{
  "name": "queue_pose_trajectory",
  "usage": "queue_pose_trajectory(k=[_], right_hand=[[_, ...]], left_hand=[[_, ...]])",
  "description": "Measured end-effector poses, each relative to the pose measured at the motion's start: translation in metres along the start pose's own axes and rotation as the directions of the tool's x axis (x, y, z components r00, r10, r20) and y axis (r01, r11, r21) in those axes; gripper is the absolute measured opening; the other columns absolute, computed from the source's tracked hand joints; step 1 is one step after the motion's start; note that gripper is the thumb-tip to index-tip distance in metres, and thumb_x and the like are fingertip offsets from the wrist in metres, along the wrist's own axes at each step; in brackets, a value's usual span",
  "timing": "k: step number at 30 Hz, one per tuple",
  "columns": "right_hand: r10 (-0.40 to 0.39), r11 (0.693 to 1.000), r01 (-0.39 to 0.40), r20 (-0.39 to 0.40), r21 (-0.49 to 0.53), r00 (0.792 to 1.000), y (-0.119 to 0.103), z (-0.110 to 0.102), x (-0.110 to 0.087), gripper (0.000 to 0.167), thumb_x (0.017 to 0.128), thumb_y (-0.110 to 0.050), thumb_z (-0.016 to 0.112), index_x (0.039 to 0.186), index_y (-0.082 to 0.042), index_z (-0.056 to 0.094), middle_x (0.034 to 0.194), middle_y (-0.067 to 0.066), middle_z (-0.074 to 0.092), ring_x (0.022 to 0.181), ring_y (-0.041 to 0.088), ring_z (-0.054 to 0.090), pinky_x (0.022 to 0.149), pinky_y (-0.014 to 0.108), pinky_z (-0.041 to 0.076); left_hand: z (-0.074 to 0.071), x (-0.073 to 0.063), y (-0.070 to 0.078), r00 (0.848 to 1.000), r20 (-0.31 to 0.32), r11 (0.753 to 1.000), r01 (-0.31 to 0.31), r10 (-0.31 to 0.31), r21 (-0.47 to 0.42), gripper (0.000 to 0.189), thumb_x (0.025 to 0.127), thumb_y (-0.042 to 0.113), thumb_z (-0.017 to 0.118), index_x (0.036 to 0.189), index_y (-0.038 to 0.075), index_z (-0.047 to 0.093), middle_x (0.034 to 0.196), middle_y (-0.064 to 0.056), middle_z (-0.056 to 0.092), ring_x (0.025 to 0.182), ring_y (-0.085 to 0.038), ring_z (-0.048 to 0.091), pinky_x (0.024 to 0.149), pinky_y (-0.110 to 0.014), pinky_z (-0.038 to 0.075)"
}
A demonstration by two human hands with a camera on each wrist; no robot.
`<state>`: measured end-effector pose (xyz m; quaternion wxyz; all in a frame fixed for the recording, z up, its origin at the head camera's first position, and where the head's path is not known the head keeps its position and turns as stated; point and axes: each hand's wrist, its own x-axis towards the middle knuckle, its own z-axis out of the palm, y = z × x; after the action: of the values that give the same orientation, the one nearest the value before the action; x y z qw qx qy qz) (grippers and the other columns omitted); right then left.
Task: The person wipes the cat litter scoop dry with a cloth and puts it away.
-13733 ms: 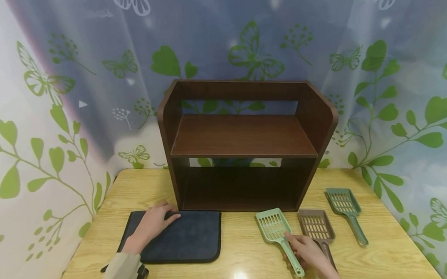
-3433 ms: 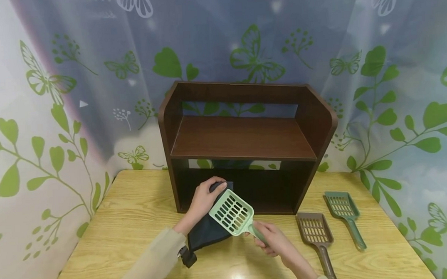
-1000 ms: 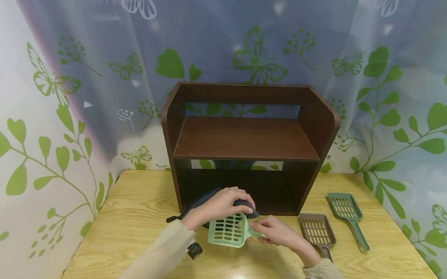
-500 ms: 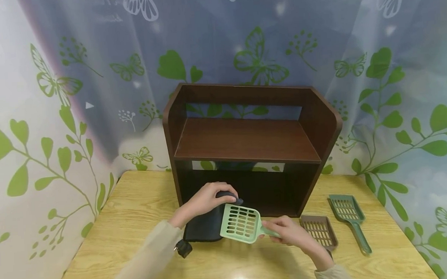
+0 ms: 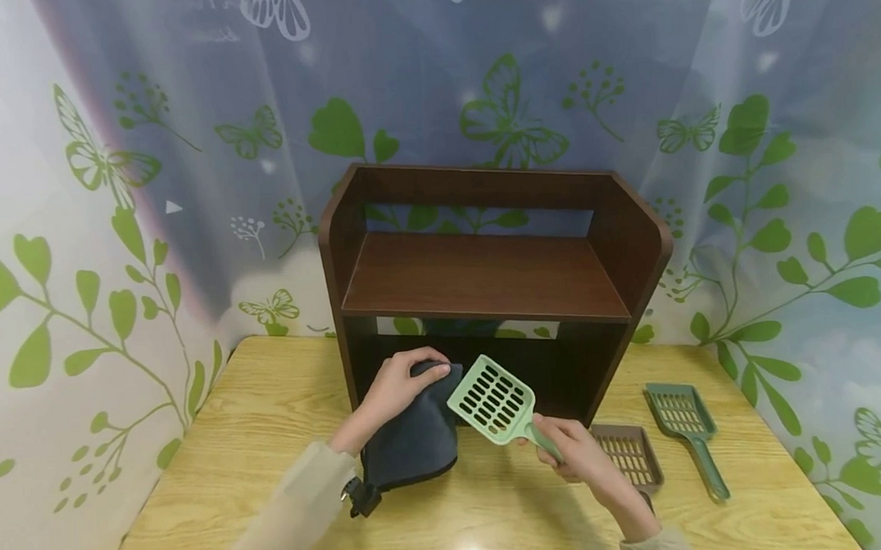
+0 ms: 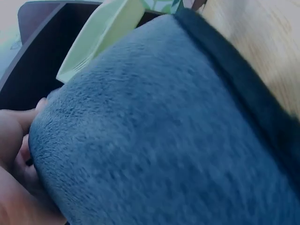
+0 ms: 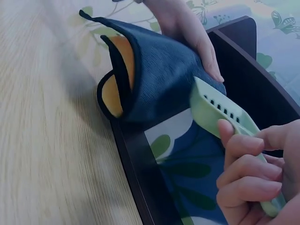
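My left hand (image 5: 397, 392) grips a folded dark blue plush cloth (image 5: 418, 440) with black binding by its upper end, in front of the shelf. In the right wrist view, orange lining shows inside the cloth's folds. A light green cat litter scoop (image 5: 492, 400) is in my right hand (image 5: 574, 450), fingers curled round its handle. The scoop's slotted basin is raised, angled up to the left, and its front edge lies close beside the cloth's upper end. In the left wrist view, the cloth's fuzzy face (image 6: 154, 126) fills most of the picture and partly covers the scoop (image 6: 98, 37).
A dark brown two-tier shelf (image 5: 485, 273) stands at the back of the wooden table (image 5: 269, 414). On the right lie a brown litter scoop (image 5: 629, 455), its handle partly behind my right arm, and a dark green one (image 5: 683, 420). Patterned curtains surround the table.
The cloth and light green scoop have left the table since the oldest frame. Over the last second, my left hand turned the cloth and moved left; the scoop moved right and tilted upward.
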<state>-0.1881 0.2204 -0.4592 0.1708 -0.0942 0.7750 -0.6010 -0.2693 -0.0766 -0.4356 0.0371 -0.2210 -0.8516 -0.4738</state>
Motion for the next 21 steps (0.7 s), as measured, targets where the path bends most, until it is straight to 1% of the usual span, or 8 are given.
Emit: queue_pose_trajectory(k=[2,4,7,9,12,14,17,21], right_hand=[[0.007,0.999,-0.006,-0.018,0.031,1.0,-0.001,0.002,0.0,0.058,0.11,-0.042,0.039,0.118,0.011,0.063,0.061,-0.004,0.042,0.041,0.002,0.023,0.041,0.019,0.024],[0.012,0.998,-0.01,-0.028,0.059,1.0,-0.001,0.006,0.001,0.057,0.11,-0.043,0.039,0.116,0.008,0.064,0.061,-0.004,0.041,0.041,0.003,0.023,0.042,0.021,0.024],[0.011,0.994,-0.006,-0.054,0.108,0.999,0.0,0.015,0.003,0.054,0.11,-0.044,0.039,0.111,0.004,0.065,0.061,-0.004,0.04,0.042,0.004,0.023,0.042,0.021,0.023],[0.03,0.989,-0.017,-0.086,0.146,0.996,0.0,0.024,0.005,0.051,0.11,-0.044,0.04,0.107,0.0,0.065,0.061,-0.004,0.039,0.043,0.005,0.024,0.043,0.021,0.023],[0.065,0.979,-0.038,-0.13,0.199,0.989,0.002,0.037,0.006,0.048,0.11,-0.043,0.039,0.104,-0.002,0.064,0.061,-0.004,0.038,0.044,0.005,0.025,0.043,0.019,0.024],[0.088,0.971,-0.05,-0.154,0.232,0.984,0.001,0.045,0.007,0.047,0.11,-0.041,0.039,0.102,-0.002,0.063,0.06,-0.004,0.037,0.045,0.005,0.026,0.043,0.02,0.023],[0.097,0.961,-0.043,-0.186,0.272,0.978,0.003,0.052,0.008,0.046,0.111,-0.038,0.037,0.1,-0.002,0.063,0.06,-0.005,0.036,0.044,0.004,0.025,0.043,0.02,0.022],[0.1,0.95,-0.022,-0.239,0.311,0.966,0.003,0.058,0.008,0.044,0.111,-0.036,0.036,0.098,-0.003,0.063,0.06,-0.005,0.035,0.043,0.004,0.023,0.043,0.02,0.02]], left_hand=[[0.002,0.001,0.003,0.998,-0.052,1.0,0.022,-0.023,-0.011,0.02,0.098,0.031,0.068,0.113,0.019,0.075,0.112,0.0,0.073,0.1,-0.02,0.069,0.087,-0.043,0.053],[0.006,0.002,0.005,0.994,-0.102,0.999,0.044,-0.046,-0.026,0.021,0.098,0.03,0.068,0.113,0.017,0.075,0.112,-0.001,0.074,0.098,-0.021,0.07,0.086,-0.043,0.053],[0.014,0.003,0.008,0.982,-0.173,0.996,0.069,-0.077,-0.049,0.023,0.098,0.03,0.068,0.114,0.015,0.075,0.112,-0.004,0.074,0.097,-0.024,0.07,0.085,-0.043,0.053],[0.019,0.005,0.009,0.974,-0.208,0.994,0.078,-0.091,-0.073,0.024,0.099,0.031,0.068,0.113,0.014,0.074,0.112,-0.005,0.074,0.096,-0.025,0.07,0.084,-0.043,0.053],[0.027,0.005,0.011,0.96,-0.254,0.989,0.087,-0.114,-0.116,0.026,0.1,0.032,0.066,0.114,0.012,0.074,0.113,-0.007,0.073,0.098,-0.026,0.069,0.086,-0.045,0.052],[0.031,0.004,0.011,0.949,-0.281,0.983,0.101,-0.141,-0.154,0.026,0.1,0.032,0.066,0.114,0.012,0.074,0.114,-0.007,0.073,0.099,-0.026,0.069,0.087,-0.046,0.052],[0.035,0.003,0.012,0.931,-0.323,0.975,0.116,-0.173,-0.19,0.026,0.1,0.031,0.066,0.115,0.011,0.073,0.115,-0.008,0.073,0.103,-0.028,0.069,0.09,-0.048,0.051],[0.039,0.001,0.013,0.911,-0.355,0.966,0.141,-0.213,-0.216,0.027,0.1,0.03,0.066,0.115,0.01,0.072,0.118,-0.011,0.072,0.104,-0.03,0.067,0.091,-0.049,0.05]])
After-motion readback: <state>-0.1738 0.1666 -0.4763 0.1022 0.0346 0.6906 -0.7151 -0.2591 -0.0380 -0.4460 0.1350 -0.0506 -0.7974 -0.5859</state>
